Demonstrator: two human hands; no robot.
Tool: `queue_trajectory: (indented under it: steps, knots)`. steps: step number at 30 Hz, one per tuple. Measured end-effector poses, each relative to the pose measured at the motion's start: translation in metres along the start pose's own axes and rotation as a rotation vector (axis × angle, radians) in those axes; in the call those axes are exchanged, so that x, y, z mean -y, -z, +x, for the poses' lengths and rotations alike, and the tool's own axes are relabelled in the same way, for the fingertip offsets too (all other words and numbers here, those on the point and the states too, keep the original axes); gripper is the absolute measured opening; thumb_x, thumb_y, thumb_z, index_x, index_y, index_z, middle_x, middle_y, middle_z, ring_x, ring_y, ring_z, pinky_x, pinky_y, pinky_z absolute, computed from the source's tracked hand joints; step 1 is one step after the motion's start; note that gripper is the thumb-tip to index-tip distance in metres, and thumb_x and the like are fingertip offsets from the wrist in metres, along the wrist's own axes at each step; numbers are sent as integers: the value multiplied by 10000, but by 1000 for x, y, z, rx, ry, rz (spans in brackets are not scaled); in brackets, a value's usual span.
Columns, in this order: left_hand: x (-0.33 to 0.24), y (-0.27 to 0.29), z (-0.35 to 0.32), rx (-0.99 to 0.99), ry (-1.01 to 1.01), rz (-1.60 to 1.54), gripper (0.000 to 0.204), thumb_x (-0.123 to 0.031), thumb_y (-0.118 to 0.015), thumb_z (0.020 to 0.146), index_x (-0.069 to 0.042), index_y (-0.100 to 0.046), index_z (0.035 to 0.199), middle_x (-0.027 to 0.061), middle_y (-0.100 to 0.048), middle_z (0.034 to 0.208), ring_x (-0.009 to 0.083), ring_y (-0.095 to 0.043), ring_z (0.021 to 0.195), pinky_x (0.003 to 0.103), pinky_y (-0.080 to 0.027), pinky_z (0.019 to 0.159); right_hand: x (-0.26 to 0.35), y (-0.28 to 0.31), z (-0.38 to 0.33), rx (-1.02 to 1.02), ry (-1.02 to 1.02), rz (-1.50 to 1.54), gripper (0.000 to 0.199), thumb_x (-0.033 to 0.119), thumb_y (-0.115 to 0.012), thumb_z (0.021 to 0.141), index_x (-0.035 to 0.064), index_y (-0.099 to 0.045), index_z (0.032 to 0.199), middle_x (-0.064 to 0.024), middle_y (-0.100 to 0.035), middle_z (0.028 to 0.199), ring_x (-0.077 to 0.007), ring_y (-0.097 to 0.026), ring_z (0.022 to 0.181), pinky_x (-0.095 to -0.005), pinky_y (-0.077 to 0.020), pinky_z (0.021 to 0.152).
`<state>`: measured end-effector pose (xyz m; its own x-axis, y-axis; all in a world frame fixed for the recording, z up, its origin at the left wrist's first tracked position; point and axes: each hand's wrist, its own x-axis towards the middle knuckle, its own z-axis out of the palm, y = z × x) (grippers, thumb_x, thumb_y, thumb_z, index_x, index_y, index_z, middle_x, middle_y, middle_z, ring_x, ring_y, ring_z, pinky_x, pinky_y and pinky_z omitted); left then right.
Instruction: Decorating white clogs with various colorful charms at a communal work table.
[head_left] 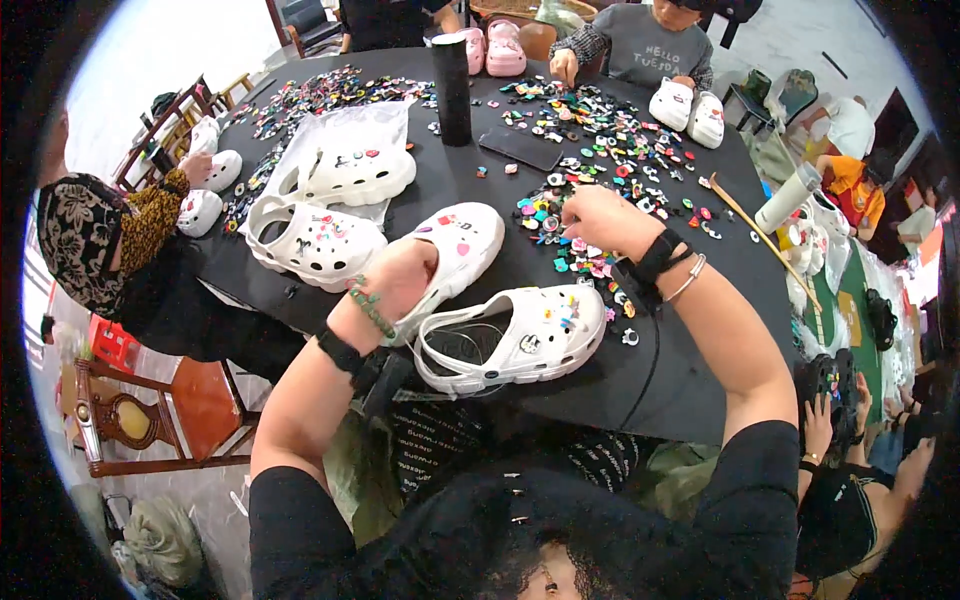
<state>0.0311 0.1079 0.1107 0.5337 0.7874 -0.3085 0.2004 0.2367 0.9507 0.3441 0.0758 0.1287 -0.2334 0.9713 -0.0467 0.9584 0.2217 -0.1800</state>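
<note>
Desk: black surface [466,196], strewn with heaps of multicolored shoe charms [622,150], a dark cylinder [453,92] standing upright, a flat black slab [521,148] near it.
Left hand [402,276]: slipped into a white clog [462,243] near the desk's front edge; its fingers are hidden, their grip impossible to tell.
Right hand [612,222]: fingers bent over the near charms; whether they pinch 1, I cannot tell.
Neighboring clogs: 2 white at left, 1 at right.
Room: people gather around the desk; a wooden chair [205,400] stands on grey floor [215,505], a red crate [113,345] nearby.
</note>
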Motion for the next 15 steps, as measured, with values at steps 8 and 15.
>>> queue_trajectory:
  steps: [8, 15]
  knots:
    - [-39, -11, -30, 219, 69, -848, 434, -203, -502, 971, 67, -487, 1310, 178, -592, 1294, 297, -605, 1150, 410, -458, 1034, 17, 0, 11, -11, -89, 629, 540, 475, -615, 916, 13, -592, 1194, -151, -658, 1104, -229, -641, 981, -352, -526, 794]
    - [-61, -12, -26, 154, -261, -659, 423, -234, -525, 1002, 26, -478, 1333, 150, -593, 1296, 270, -617, 1141, 412, -508, 981, 75, 51, -4, -120, 121, 1322, 727, 538, -676, 866, 54, -440, 1355, -85, -595, 1223, -180, -605, 1039, -320, -539, 780]
